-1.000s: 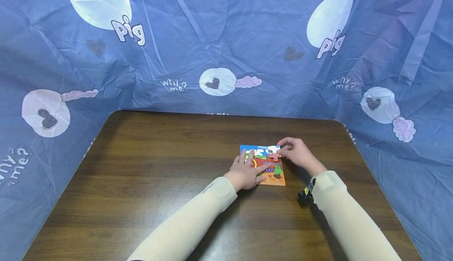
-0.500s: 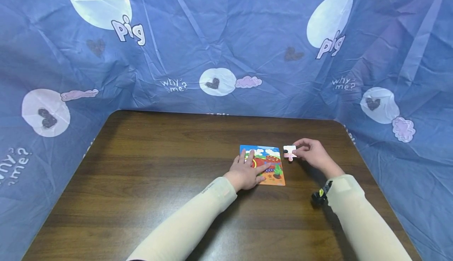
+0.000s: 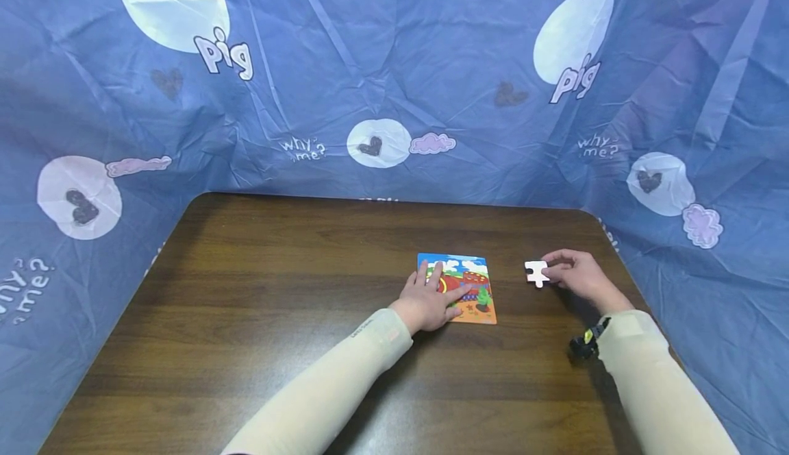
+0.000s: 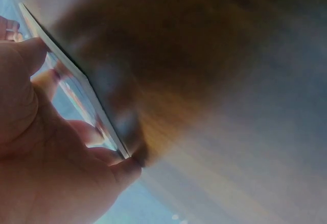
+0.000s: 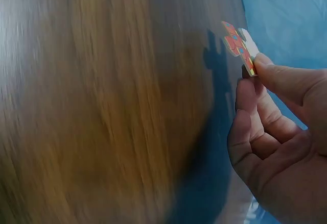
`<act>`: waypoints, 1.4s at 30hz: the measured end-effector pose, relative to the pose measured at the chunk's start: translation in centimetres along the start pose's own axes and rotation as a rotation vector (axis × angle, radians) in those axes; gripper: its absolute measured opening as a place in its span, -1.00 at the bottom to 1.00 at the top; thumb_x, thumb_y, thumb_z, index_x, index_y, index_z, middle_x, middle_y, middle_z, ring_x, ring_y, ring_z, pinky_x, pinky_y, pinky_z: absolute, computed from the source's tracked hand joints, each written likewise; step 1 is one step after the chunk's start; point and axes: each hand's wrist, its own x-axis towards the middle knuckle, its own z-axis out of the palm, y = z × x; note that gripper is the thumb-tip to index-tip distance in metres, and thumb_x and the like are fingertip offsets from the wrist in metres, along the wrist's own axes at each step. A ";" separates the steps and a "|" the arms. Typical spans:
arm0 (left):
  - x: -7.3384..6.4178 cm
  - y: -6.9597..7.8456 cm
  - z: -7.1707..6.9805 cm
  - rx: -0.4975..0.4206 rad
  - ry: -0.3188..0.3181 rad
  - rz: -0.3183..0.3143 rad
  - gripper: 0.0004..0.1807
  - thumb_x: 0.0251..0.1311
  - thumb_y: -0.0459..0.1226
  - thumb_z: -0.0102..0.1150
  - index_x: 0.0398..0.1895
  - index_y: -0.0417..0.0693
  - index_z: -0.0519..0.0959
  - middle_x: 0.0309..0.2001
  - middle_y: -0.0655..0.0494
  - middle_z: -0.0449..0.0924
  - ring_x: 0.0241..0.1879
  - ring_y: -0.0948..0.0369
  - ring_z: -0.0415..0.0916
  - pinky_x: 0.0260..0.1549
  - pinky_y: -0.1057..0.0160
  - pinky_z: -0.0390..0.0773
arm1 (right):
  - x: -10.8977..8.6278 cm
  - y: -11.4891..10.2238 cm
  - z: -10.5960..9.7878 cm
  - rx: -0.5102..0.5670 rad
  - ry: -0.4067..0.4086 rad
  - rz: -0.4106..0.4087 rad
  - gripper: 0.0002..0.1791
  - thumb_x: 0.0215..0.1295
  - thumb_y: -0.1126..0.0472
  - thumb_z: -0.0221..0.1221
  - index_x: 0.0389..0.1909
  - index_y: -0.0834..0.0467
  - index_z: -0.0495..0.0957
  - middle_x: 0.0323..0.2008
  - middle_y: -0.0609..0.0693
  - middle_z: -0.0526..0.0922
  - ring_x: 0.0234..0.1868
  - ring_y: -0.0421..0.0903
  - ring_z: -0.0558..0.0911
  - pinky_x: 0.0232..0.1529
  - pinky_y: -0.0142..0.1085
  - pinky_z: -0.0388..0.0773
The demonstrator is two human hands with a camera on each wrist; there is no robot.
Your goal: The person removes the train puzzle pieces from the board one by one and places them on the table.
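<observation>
A small picture puzzle (image 3: pixel 473 315) lies on the table, showing blue sky, a red shape and an orange lower edge. Across its left part my left hand (image 3: pixel 425 302) rests with fingers spread straight, hiding much of the picture. In the left wrist view the puzzle's edge (image 4: pixel 92 89) looks like a thin board, with fingers over it. To the right, my right hand (image 3: pixel 581 278) pinches a puzzle piece (image 3: pixel 537 274) between thumb and fingers. Its pale face shows in the head view; red and yellow print shows in the right wrist view, with its shadow on the wood.
The brown wooden table (image 3: pixel 277 284) has rounded far corners. A blue cloth (image 3: pixel 394 64) printed with pigs, hearts and words hangs around its back and sides. A dark wrist device (image 3: pixel 585 343) sits under the right cuff.
My right hand has carried the puzzle piece from over the puzzle's upper right corner out to the right, turning its pale face toward the head camera. My left hand has not moved.
</observation>
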 end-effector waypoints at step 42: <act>0.1 -0.1 0.2 -0.031 -0.006 0.001 -0.38 0.52 0.26 -0.31 0.59 0.73 -0.10 0.64 -0.07 -0.31 0.57 -0.16 -0.39 0.46 -0.04 -0.10 | 0.7 2.9 -3.0 -0.354 0.123 0.055 -0.66 0.24 0.16 0.40 -0.19 0.39 0.68 -0.44 0.02 0.67 -0.40 -0.06 0.54 -0.35 -0.18 0.44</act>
